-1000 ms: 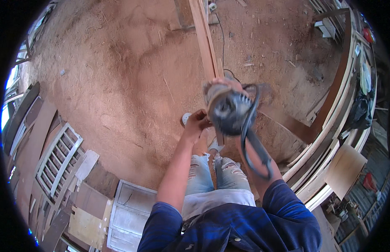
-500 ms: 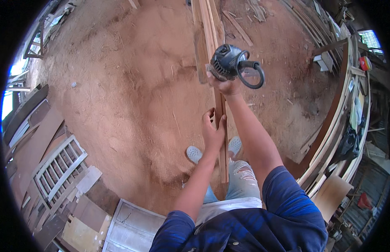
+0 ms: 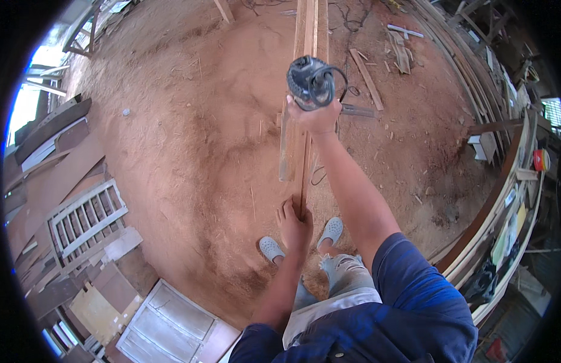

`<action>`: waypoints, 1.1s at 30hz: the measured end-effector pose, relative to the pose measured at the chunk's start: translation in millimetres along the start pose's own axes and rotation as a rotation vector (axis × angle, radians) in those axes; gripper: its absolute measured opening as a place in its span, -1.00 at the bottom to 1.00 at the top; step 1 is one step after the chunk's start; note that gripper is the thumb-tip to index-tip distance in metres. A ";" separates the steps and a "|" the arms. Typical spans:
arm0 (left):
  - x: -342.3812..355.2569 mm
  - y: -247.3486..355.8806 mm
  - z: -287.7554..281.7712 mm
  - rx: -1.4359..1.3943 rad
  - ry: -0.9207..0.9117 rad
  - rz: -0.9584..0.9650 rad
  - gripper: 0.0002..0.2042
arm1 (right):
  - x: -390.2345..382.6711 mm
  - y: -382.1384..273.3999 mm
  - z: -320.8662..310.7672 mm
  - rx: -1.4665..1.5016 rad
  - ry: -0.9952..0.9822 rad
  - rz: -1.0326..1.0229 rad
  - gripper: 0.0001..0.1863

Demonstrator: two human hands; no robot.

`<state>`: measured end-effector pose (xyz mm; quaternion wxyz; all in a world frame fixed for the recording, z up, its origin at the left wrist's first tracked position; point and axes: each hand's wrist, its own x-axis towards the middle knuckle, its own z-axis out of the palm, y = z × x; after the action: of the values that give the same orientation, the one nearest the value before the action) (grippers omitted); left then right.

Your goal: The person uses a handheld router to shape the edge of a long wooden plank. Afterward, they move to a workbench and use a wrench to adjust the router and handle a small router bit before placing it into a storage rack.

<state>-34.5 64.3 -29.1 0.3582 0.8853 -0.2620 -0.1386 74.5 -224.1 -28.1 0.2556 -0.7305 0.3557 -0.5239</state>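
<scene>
My right hand is wrapped around a dark, rounded corded power tool with a vented housing. Its black cable loops off the top, and its underside is hidden. Below the tool runs a long, narrow reddish-brown wooden strip, pointing away from me. Near my feet, my left hand closes around the near end of this strip, thumb on the right and fingers curled on the left. Longer, wider boards lie beneath and beyond the strip.
Scrap pieces and a dark cable lie on the sawdust-covered floor ahead right. Stacked timber curves along the right side. On the left are a slatted white frame, sheet offcuts and a pale panel.
The strip has shifted away from me relative to my feet, its near end now in my left hand. Those fingers have closed more. My right hand still grips the tool; the view has shifted.
</scene>
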 end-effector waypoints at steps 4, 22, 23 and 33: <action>-2.3 -6.0 -1.8 0.073 0.006 -0.009 -0.47 | 44.6 -0.4 23.6 -0.022 -0.009 0.078 -0.44; -2.5 6.1 0.4 0.119 -0.004 0.014 -0.46 | 170.0 58.4 76.1 -0.116 0.077 -0.003 -0.14; -2.9 5.5 0.3 0.128 0.006 0.024 -0.46 | 168.3 54.6 75.6 -0.066 0.038 0.022 -0.27; 1.3 10.3 -5.0 -0.071 -0.011 -0.033 -0.49 | 76.1 19.0 25.3 -0.122 0.018 -0.043 -0.23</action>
<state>-35.0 60.2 -18.3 0.3859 0.8753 -0.2443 -0.1587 108.7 -295.7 -5.9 0.1961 -0.7473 0.3735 -0.5134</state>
